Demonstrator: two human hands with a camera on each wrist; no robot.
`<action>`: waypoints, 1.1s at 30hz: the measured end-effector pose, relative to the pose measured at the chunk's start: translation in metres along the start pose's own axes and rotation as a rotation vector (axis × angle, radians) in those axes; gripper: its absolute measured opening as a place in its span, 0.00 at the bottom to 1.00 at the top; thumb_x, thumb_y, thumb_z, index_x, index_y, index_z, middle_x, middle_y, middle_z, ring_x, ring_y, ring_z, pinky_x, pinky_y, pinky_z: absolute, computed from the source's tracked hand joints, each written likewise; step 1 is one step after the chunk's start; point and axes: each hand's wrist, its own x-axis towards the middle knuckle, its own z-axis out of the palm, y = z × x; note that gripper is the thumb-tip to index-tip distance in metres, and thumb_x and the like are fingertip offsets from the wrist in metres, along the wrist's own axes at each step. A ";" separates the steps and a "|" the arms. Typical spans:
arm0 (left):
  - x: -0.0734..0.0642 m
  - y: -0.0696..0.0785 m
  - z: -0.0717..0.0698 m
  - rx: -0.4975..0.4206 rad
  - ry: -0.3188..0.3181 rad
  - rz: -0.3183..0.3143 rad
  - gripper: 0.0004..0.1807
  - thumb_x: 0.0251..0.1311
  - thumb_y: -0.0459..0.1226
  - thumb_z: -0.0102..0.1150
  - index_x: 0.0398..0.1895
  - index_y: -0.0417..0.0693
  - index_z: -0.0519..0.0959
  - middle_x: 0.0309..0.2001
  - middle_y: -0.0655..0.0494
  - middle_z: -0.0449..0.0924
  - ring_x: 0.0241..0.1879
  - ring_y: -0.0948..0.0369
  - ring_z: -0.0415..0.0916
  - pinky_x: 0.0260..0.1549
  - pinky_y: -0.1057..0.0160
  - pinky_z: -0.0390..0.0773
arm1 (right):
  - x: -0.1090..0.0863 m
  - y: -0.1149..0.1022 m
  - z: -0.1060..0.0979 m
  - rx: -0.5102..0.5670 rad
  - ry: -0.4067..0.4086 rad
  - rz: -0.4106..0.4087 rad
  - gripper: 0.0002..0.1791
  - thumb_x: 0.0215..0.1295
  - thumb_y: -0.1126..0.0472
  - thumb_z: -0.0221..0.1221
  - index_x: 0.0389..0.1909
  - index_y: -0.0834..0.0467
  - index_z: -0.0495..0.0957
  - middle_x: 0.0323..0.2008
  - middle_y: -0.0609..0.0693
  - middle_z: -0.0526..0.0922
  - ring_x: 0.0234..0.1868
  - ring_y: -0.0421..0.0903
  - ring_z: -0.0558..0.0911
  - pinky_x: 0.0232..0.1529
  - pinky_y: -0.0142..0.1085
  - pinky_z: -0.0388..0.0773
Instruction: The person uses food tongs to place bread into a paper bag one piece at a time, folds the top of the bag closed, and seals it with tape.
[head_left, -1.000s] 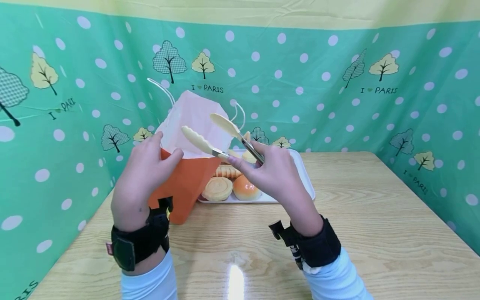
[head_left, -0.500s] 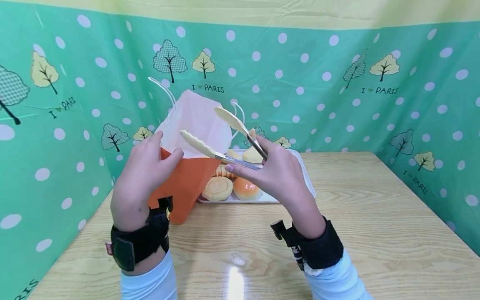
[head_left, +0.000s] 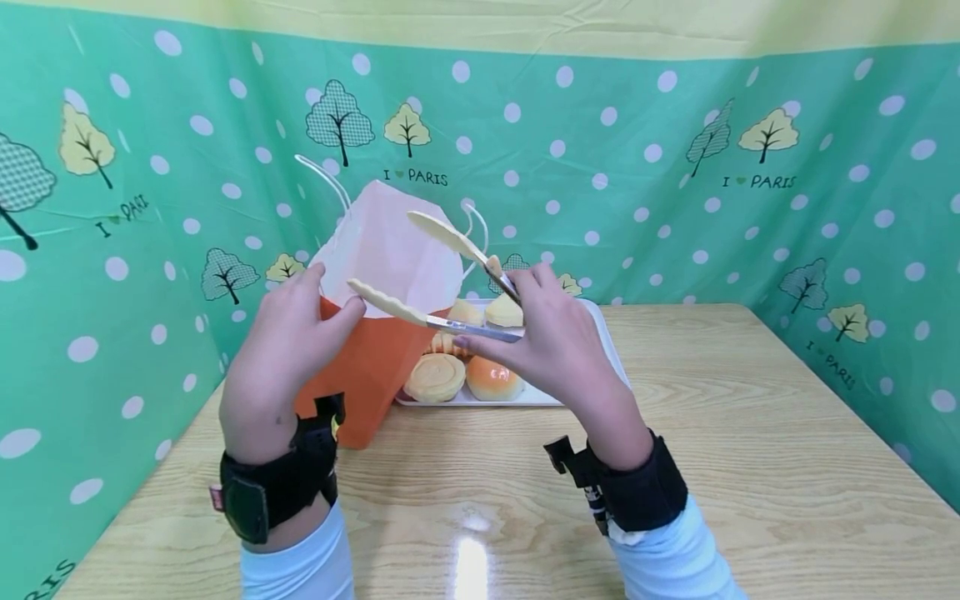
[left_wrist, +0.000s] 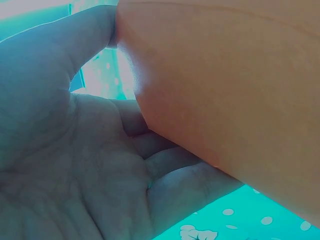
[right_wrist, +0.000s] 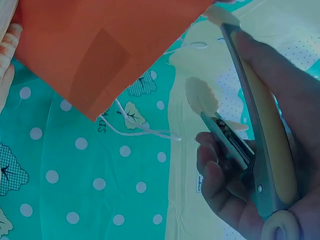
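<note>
My left hand (head_left: 288, 342) holds the orange paper bag (head_left: 367, 358) by its left side, thumb at the near rim. In the left wrist view the fingers (left_wrist: 175, 180) pass behind the bag's edge. The bag leans with its pale inside facing me and white cord handles at the back. My right hand (head_left: 551, 333) grips kitchen tongs (head_left: 442, 232) with cream scalloped tips and metal arms. Their arms are spread wide in front of the bag's mouth, with nothing between the tips. The right wrist view shows the thumb along one arm and curled fingers at the other.
Behind and right of the bag lies a white tray (head_left: 613, 354). It bears a round swirled pastry (head_left: 434, 377), a glossy bun (head_left: 493, 377), a striped roll (head_left: 447, 344) and pale buns (head_left: 505, 311). A green patterned curtain (head_left: 645, 192) surrounds the wooden table (head_left: 720, 433).
The tongs have spread wider, their lower tip moving down and left toward the left thumb. The left hand and the bag keep their place.
</note>
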 end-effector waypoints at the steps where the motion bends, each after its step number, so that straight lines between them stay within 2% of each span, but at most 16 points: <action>1: 0.000 0.000 0.000 0.000 0.001 0.002 0.39 0.65 0.48 0.40 0.71 0.33 0.45 0.30 0.42 0.61 0.28 0.50 0.63 0.23 0.57 0.67 | 0.000 0.001 0.000 -0.010 -0.009 -0.019 0.39 0.41 0.31 0.63 0.45 0.57 0.72 0.28 0.48 0.71 0.20 0.44 0.67 0.15 0.36 0.65; 3: 0.000 0.000 0.000 0.001 -0.001 0.005 0.39 0.65 0.48 0.40 0.71 0.33 0.45 0.31 0.42 0.61 0.30 0.50 0.63 0.24 0.57 0.67 | 0.000 0.003 0.001 -0.015 -0.036 -0.050 0.41 0.44 0.32 0.62 0.53 0.57 0.71 0.30 0.47 0.73 0.21 0.43 0.69 0.16 0.36 0.67; 7: 0.001 0.002 0.001 0.010 -0.008 0.003 0.39 0.65 0.48 0.41 0.71 0.33 0.45 0.28 0.43 0.61 0.24 0.51 0.63 0.21 0.58 0.65 | 0.000 0.008 0.002 0.023 -0.102 -0.067 0.41 0.50 0.38 0.62 0.59 0.60 0.66 0.34 0.49 0.76 0.25 0.44 0.71 0.21 0.38 0.73; 10: 0.001 0.003 0.002 0.008 -0.019 -0.001 0.40 0.64 0.48 0.42 0.72 0.34 0.44 0.31 0.42 0.66 0.26 0.50 0.66 0.23 0.57 0.68 | 0.000 0.011 0.003 0.056 -0.132 -0.065 0.41 0.52 0.41 0.63 0.59 0.64 0.64 0.41 0.55 0.77 0.32 0.46 0.72 0.27 0.41 0.76; 13: 0.001 0.003 0.002 0.002 -0.033 -0.013 0.41 0.65 0.49 0.41 0.72 0.34 0.42 0.35 0.41 0.66 0.33 0.49 0.67 0.29 0.55 0.70 | 0.001 0.013 0.004 0.085 -0.139 -0.061 0.42 0.52 0.41 0.62 0.60 0.65 0.64 0.45 0.56 0.75 0.36 0.47 0.71 0.32 0.42 0.76; 17: 0.001 0.002 0.003 0.004 -0.030 -0.028 0.40 0.65 0.49 0.40 0.72 0.34 0.42 0.31 0.42 0.62 0.24 0.51 0.63 0.23 0.56 0.66 | 0.003 0.013 0.007 0.116 -0.131 -0.026 0.36 0.49 0.35 0.61 0.49 0.60 0.72 0.33 0.51 0.73 0.32 0.46 0.70 0.27 0.40 0.73; 20: 0.001 0.000 0.003 0.011 -0.024 -0.020 0.40 0.65 0.49 0.40 0.72 0.34 0.42 0.30 0.43 0.60 0.20 0.52 0.60 0.19 0.58 0.63 | 0.003 0.013 0.009 0.096 -0.100 0.000 0.34 0.44 0.30 0.60 0.37 0.56 0.72 0.26 0.49 0.71 0.27 0.45 0.69 0.22 0.38 0.69; 23: 0.001 0.000 0.003 0.015 -0.025 -0.010 0.41 0.65 0.49 0.41 0.72 0.33 0.42 0.29 0.43 0.60 0.21 0.53 0.60 0.20 0.58 0.64 | 0.004 0.013 0.012 0.065 -0.064 0.009 0.35 0.40 0.27 0.59 0.33 0.54 0.71 0.23 0.47 0.70 0.23 0.44 0.68 0.18 0.36 0.67; 28: 0.002 -0.001 0.004 0.013 -0.028 -0.007 0.40 0.65 0.49 0.40 0.72 0.34 0.42 0.29 0.43 0.61 0.20 0.53 0.60 0.19 0.58 0.64 | 0.007 0.019 0.013 0.028 0.027 -0.022 0.37 0.38 0.25 0.59 0.36 0.53 0.71 0.23 0.45 0.70 0.21 0.43 0.68 0.16 0.36 0.67; 33: 0.002 -0.002 0.002 0.016 -0.031 -0.002 0.41 0.65 0.50 0.39 0.72 0.34 0.41 0.29 0.43 0.60 0.24 0.51 0.61 0.21 0.56 0.64 | 0.010 0.032 0.000 0.045 0.143 -0.035 0.41 0.35 0.29 0.65 0.42 0.57 0.72 0.25 0.46 0.75 0.18 0.44 0.68 0.15 0.37 0.65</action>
